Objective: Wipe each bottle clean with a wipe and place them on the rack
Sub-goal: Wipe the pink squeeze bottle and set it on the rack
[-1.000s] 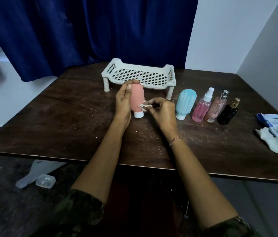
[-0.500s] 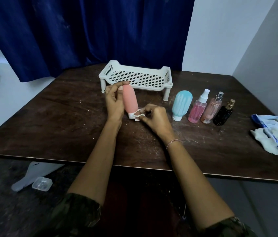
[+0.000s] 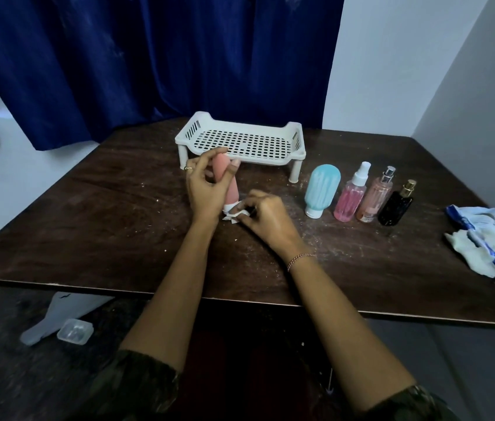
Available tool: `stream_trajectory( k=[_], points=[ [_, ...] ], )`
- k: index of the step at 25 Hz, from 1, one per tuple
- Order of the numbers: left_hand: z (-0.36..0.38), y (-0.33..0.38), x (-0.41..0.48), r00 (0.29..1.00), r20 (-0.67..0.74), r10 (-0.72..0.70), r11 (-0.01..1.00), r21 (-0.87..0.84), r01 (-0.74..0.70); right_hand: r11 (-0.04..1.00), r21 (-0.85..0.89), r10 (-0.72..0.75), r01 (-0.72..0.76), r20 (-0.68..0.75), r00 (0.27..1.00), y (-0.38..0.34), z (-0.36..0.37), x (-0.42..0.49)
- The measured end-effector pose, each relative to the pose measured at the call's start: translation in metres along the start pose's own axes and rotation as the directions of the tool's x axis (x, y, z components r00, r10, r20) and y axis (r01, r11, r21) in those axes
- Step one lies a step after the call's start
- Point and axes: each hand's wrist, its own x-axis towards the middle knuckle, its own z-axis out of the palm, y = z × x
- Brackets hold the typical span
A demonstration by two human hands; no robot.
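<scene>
— Where's the pink bottle (image 3: 232, 191)?
— Just in front of the rack (image 3: 241, 143), by its left leg, cap end down and leaning slightly left. The left hand (image 3: 205, 192) grips its top, fingers curled round it.
— And the other hand?
— The right hand (image 3: 267, 218) pinches a white wipe (image 3: 234, 213) against the cap, fingertips bunched together. A teal bottle (image 3: 321, 188) and three spray bottles (image 3: 375, 194) stand in a row right of the rack

Domestic room, plainly furnished: a dark blue curtain (image 3: 149, 71) is hanging behind a scuffed wooden desk (image 3: 103, 226) standing in a white-walled corner (image 3: 407, 62), with toiletry bottles (image 3: 350, 199) standing on it.
</scene>
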Motion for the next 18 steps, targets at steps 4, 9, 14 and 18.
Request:
stream_trajectory(
  k=[4,9,14,18],
  points=[
    [-0.0007,0.0006,0.0013,0.998,-0.028,-0.049,0.994,-0.094,0.046,0.998,0.047,0.033,-0.032,-0.020,0.999,-0.0015,-0.0002,0.0007],
    [0.0018,-0.0012,0.0033,0.980,0.102,-0.168,0.920,-0.341,0.193,0.963,0.206,0.217,-0.175,-0.201,0.955,0.0010,-0.0044,0.0024],
    [0.0047,0.0013,0.0042,0.955,0.192,-0.227,0.844,-0.451,0.291,0.982,0.139,0.150,-0.127,-0.168,0.974,-0.0056,0.0015,0.0006],
    [0.0027,0.0038,0.0039,0.959,0.213,-0.187,0.834,-0.481,0.270,0.990,0.110,0.110,-0.092,-0.171,0.979,-0.0072,0.0023,0.0012]
  ],
)
